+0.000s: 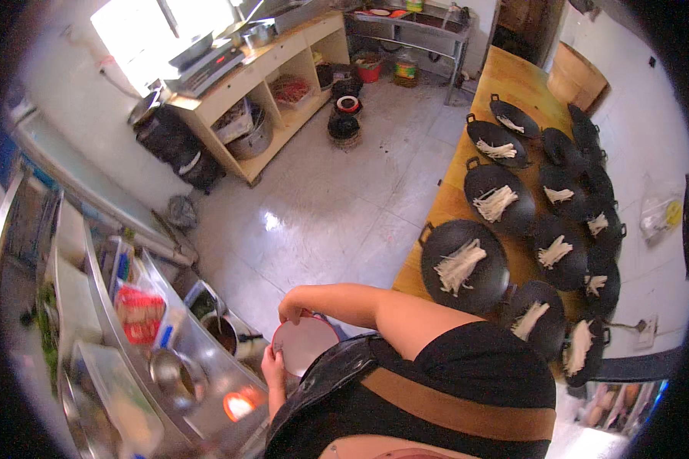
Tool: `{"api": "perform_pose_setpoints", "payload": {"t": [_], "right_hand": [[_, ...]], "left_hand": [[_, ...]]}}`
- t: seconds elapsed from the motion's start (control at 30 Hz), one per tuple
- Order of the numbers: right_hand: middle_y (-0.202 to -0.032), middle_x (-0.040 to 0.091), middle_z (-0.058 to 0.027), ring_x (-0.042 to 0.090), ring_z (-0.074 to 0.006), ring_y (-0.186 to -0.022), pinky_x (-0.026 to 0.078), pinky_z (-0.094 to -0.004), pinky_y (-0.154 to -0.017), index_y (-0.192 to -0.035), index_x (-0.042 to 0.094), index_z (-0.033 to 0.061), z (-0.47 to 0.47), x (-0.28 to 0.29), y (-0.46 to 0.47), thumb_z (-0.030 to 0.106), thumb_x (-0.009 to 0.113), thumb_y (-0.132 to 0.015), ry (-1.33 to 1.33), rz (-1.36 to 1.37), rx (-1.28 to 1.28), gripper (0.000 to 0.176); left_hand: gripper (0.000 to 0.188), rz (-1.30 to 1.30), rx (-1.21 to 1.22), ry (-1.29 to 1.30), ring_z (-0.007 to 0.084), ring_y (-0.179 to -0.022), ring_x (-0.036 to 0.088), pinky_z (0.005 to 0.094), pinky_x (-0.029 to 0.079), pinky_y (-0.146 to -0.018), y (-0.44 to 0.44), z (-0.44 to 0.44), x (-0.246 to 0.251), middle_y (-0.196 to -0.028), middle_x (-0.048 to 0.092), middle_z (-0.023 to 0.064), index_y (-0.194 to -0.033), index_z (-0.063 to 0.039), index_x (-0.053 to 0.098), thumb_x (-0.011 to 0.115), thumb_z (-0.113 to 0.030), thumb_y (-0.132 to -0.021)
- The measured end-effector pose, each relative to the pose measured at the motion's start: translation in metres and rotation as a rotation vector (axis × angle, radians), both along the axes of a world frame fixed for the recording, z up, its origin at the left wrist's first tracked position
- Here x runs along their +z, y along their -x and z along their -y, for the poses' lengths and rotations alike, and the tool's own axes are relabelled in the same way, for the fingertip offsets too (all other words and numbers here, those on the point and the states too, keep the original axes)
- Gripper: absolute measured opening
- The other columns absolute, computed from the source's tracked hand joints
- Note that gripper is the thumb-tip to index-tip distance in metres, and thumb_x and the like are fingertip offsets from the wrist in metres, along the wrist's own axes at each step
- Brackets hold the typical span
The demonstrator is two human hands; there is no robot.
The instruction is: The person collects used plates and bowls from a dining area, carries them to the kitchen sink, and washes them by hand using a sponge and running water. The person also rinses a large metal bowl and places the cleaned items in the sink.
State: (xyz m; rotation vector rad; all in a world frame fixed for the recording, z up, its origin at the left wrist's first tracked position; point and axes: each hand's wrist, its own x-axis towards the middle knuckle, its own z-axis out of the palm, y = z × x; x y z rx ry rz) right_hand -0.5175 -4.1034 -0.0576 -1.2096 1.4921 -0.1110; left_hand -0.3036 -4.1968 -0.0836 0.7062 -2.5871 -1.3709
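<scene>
A pale round bowl with a red rim is held close to my apron, between both hands. My left hand grips its near left edge, thumb over the rim. My right hand reaches across my body and holds the far edge. Part of the bowl is hidden behind the black apron. Left of the hands, on a steel counter, stand a metal bowl and a small orange-rimmed dish. A dark-filled pot sits just beyond the counter edge.
On my right, a wooden table bears several black two-handled pans with bundles of pale enoki-like strands. A wooden tub stands at its far end. Across the floor are a shelf cabinet, a black cylinder and stacked pots.
</scene>
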Motion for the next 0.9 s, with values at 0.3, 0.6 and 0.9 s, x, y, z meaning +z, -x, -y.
{"api": "perform_pose_setpoints", "payload": {"t": [0.3, 0.6, 0.9], "right_hand": [[-0.075, 0.057, -0.0062, 0.057, -0.0177, -0.059, 0.049, -0.0335, -0.053, -0.116, 0.047, 0.0168, -0.014, -0.022, 0.191, 0.006, 0.054, -0.073, 0.021, 0.181, -0.592, 0.044], [-0.076, 0.056, -0.0068, 0.056, -0.0182, -0.064, 0.05, -0.0365, -0.055, -0.116, 0.046, 0.0152, -0.146, -0.057, 0.281, 0.008, 0.053, -0.076, 0.004, 0.414, -1.272, 0.041], [-0.087, 0.057, -0.0083, 0.057, -0.0189, -0.065, 0.052, -0.0357, -0.052, -0.121, 0.042, 0.0164, -0.275, -0.038, 0.452, 0.009, 0.05, -0.072, 0.175, 0.266, -1.288, 0.05]], "left_hand": [[0.049, 0.137, -0.493, -0.406, 0.0193, -0.095, 0.052, 0.0289, 0.039, -0.085, 0.264, 0.096, -0.001, -0.1, 0.057, 0.0105, -0.109, 0.002, 0.049, 0.037, 0.01, -0.062], [0.037, 0.219, -0.679, 0.095, 0.0261, -0.089, 0.057, 0.0332, 0.043, -0.077, 0.453, 0.005, -0.023, -0.094, 0.059, 0.0161, -0.11, -0.003, 0.049, 0.052, -0.012, -0.075], [0.036, 0.123, -0.703, 0.0, 0.0243, -0.087, 0.056, 0.0314, 0.042, -0.077, 0.641, -0.12, -0.015, -0.093, 0.059, 0.0161, -0.108, -0.001, 0.05, 0.047, -0.008, -0.073]]}}
